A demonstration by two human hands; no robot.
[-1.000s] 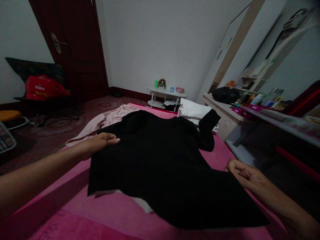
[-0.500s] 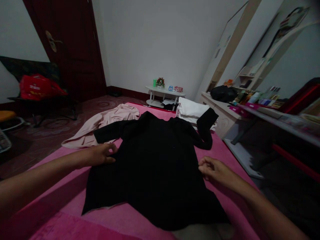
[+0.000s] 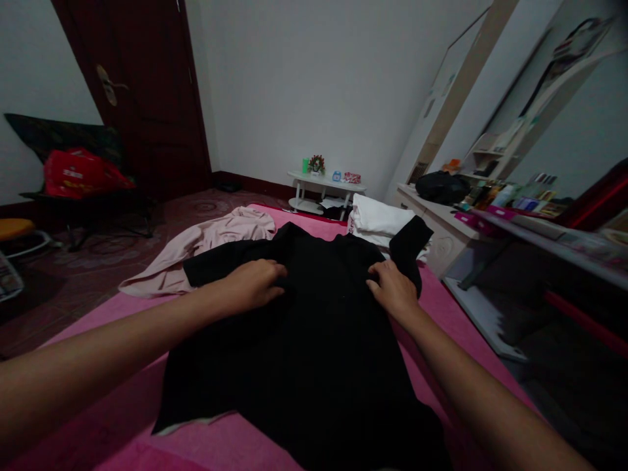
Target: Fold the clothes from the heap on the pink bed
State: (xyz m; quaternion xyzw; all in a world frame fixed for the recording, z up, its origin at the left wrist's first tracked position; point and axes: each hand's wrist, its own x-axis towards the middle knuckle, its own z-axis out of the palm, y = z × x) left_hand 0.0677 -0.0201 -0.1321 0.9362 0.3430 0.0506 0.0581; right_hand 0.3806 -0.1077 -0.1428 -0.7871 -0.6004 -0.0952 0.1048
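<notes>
A black long-sleeved top (image 3: 318,353) lies spread over a pink bed cover (image 3: 122,327), its collar end pointing away from me. My left hand (image 3: 258,282) rests on its upper left part near the shoulder, thumb and fingers apart. On the upper right part, close to the sleeve, is my right hand (image 3: 392,288), also with a gap between thumb and fingers. The right sleeve bends up over a stack of folded white clothes (image 3: 377,214). The left sleeve lies across a pale pink garment (image 3: 167,265).
A white side table (image 3: 326,181) with small items stands by the far wall. To the right is a cluttered dresser (image 3: 434,212) with a black bag (image 3: 442,188). At left, a red bag (image 3: 81,173) sits on a folding chair, near a dark red door (image 3: 137,98).
Both hands have moved forward and inward, from the top's side edges up to its shoulder area. The top's near hem has shifted slightly towards me.
</notes>
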